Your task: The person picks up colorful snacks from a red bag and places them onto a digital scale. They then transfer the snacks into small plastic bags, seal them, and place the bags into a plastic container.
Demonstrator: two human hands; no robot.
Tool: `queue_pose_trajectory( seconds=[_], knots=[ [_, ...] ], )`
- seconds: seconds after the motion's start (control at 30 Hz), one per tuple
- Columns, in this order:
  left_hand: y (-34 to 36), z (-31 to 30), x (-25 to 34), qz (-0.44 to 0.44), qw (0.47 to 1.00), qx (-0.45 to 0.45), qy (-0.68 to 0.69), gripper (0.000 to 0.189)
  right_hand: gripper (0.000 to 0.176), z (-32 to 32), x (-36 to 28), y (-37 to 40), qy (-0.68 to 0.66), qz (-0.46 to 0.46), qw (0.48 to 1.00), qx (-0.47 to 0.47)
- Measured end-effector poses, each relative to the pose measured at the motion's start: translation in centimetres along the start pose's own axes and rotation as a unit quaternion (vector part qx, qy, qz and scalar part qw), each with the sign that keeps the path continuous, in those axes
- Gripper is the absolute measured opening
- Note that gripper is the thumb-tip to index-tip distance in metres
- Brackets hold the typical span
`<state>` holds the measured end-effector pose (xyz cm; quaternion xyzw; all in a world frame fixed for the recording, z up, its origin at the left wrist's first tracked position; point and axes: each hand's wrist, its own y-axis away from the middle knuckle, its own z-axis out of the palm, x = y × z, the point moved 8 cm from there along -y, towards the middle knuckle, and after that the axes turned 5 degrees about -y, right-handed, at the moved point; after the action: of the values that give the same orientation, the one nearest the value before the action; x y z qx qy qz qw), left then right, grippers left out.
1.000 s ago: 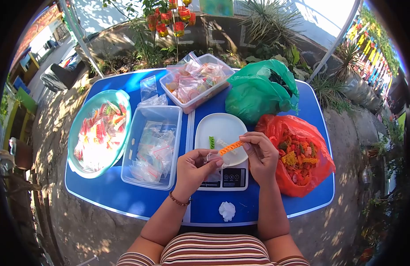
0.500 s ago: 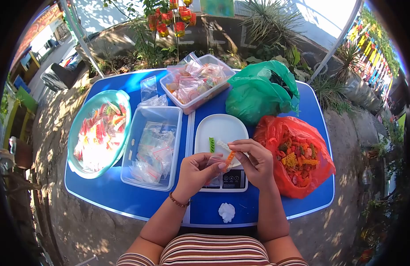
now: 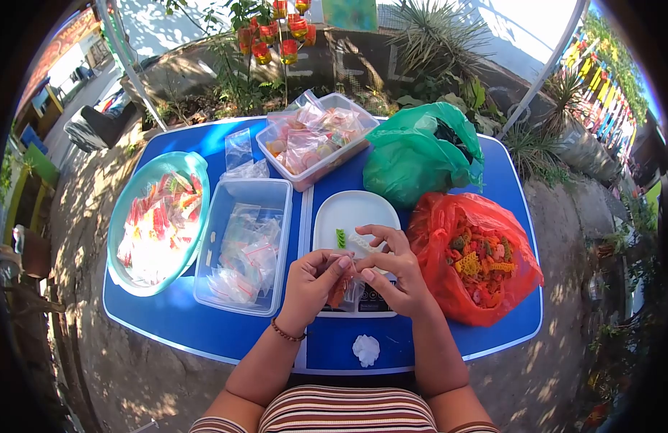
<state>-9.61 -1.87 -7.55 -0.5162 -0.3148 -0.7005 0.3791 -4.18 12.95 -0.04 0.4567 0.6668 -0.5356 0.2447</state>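
Observation:
My left hand (image 3: 311, 280) pinches a small clear zip bag (image 3: 350, 294) by its upper edge, with orange-red pieces inside. My right hand (image 3: 400, 274) is at the same bag's mouth, thumb and a finger close together on its edge and the index finger raised. Under both hands is a white kitchen scale (image 3: 325, 216) with a square plate and a black button panel. On its plate lie a green spiral piece (image 3: 340, 239) and a whitish piece (image 3: 363, 244), partly covered by my right fingers.
At left stand a teal basket (image 3: 117, 249) of filled packets and a clear tub (image 3: 282, 209) of small bags. Behind is another tub (image 3: 305, 180) with packets. A green plastic bag (image 3: 413, 159) and a red bag (image 3: 485, 307) of coloured pieces are at right. Crumpled white tissue (image 3: 366, 350) lies in front.
The orange spiral piece held in my right fingers has gone down into the bag. My right index finger has lifted, and its thumb has moved to the bag's edge.

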Motion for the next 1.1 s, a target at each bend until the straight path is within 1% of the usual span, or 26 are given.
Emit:
queue_pose_trajectory(
  seconds=[0.03, 0.13, 0.17, 0.27, 0.33, 0.37, 0.47, 0.53, 0.57, 0.63, 0.67, 0.73, 0.77, 0.87, 0.97, 1.1],
  knots=[
    [0.1, -0.1, -0.1, -0.006, 1.000, -0.004, -0.008, 0.027, 0.013, -0.1, 0.4, 0.1, -0.027, 0.008, 1.000, 0.006],
    [-0.1, 0.1, 0.1, -0.015, 0.995, 0.039, 0.090, 0.028, 0.016, -1.0, 2.3, 0.2, 0.127, 0.029, 0.985, 0.111],
    [-0.2, 0.0, 0.0, -0.023, 0.993, 0.040, 0.113, 0.029, 0.018, -0.9, 2.3, 0.4, 0.234, 0.046, 0.967, 0.094],
    [-0.3, -0.3, -0.1, -0.044, 0.983, 0.040, 0.173, 0.029, 0.019, -0.1, 3.3, 0.7, 0.320, 0.058, 0.943, 0.066],
    [-0.2, -0.1, 0.2, -0.049, 0.977, 0.034, 0.205, 0.029, 0.019, 0.0, 3.0, 0.6, 0.324, 0.046, 0.943, 0.061],
    [-0.2, -0.2, 0.3, -0.033, 0.986, 0.033, 0.162, 0.031, 0.019, 0.1, 2.9, 0.5, 0.326, 0.040, 0.943, 0.058],
    [0.0, 0.0, 0.4, 0.007, 0.999, 0.027, 0.042, 0.039, 0.016, -0.9, 3.2, 0.5, 0.231, 0.025, 0.966, 0.115],
    [-0.1, 0.2, 0.8, 0.034, 0.999, 0.019, -0.021, 0.044, 0.016, -1.8, 3.0, 0.5, 0.071, 0.056, 0.984, 0.154],
    [0.0, 0.4, 0.9, 0.030, 0.999, 0.010, -0.033, 0.043, 0.016, -2.1, 3.0, 0.5, -0.011, 0.072, 0.983, 0.171],
    [0.3, 0.8, 1.1, 0.023, 0.998, -0.009, -0.057, 0.040, 0.017, -2.1, 2.5, 0.6, -0.042, 0.050, 0.986, 0.155],
    [0.2, 0.8, 0.8, 0.009, 0.999, -0.006, -0.032, 0.037, 0.017, -2.1, 2.2, 0.6, -0.056, 0.038, 0.987, 0.147],
    [0.1, 0.7, 0.1, -0.021, 1.000, 0.002, 0.018, 0.033, 0.018, -2.1, 2.1, 0.5, -0.048, 0.019, 0.985, 0.162],
    [0.1, 0.6, 0.2, -0.020, 1.000, 0.005, 0.013, 0.031, 0.019, -2.1, 2.0, 0.5, -0.044, 0.010, 0.984, 0.170],
    [0.1, 0.4, 0.4, -0.011, 1.000, 0.013, -0.010, 0.026, 0.021, -2.2, 3.2, 1.3, -0.146, 0.054, 0.962, 0.223],
    [0.0, 0.3, 0.5, 0.005, 0.999, 0.020, -0.031, 0.025, 0.023, -2.1, 2.8, 1.1, -0.153, 0.047, 0.967, 0.200],
    [0.1, 0.6, 0.7, 0.005, 1.000, 0.025, -0.016, 0.028, 0.019, -1.8, 2.6, 0.9, -0.181, 0.072, 0.965, 0.175]
  ],
)
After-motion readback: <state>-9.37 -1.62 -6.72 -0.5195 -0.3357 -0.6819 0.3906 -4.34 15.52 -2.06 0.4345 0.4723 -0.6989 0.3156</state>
